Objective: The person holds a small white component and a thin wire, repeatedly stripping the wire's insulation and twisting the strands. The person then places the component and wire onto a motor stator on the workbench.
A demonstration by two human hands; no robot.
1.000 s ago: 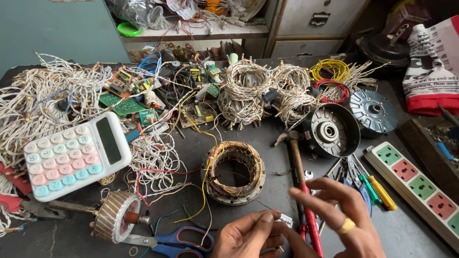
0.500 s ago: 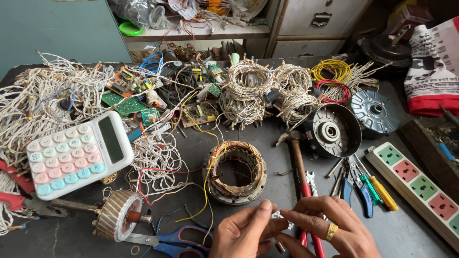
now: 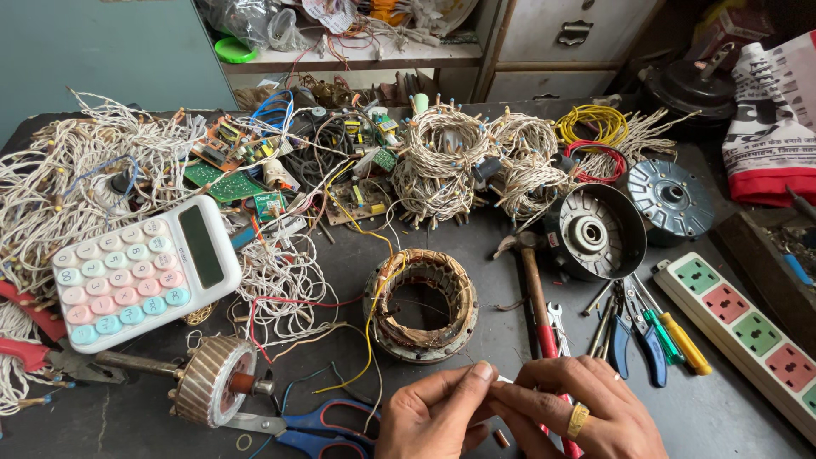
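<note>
Both hands meet at the near edge of a crowded dark bench (image 3: 510,314), at about 6 o'clock in the head view. The left hand (image 3: 433,416) and the right hand (image 3: 578,412), a gold ring on one finger, have their fingers pinched together on a small pale piece (image 3: 503,380) held between the fingertips; what it is cannot be told, as it is too small and mostly covered.

Just beyond the hands, toward 12 o'clock, a stator ring with copper windings (image 3: 422,303) lies flat on the bench, a yellow wire trailing from it. At 1 o'clock from the hands a hammer (image 3: 534,285) lies with its head away from the person, its handle running under the right hand. Pliers and screwdrivers (image 3: 646,327) lie at 2 o'clock, near a round metal motor housing (image 3: 595,231), and a power strip with green and red sockets (image 3: 748,327) lies at 3 o'clock.

At 9 o'clock sit blue-handled scissors (image 3: 314,425) and a motor rotor on its shaft (image 3: 208,380). A white calculator with pastel keys (image 3: 144,272) rests at 10 o'clock, among tangles of pale wire (image 3: 76,183). Bundled wire coils (image 3: 446,161) and circuit boards (image 3: 225,183) fill the far side.
</note>
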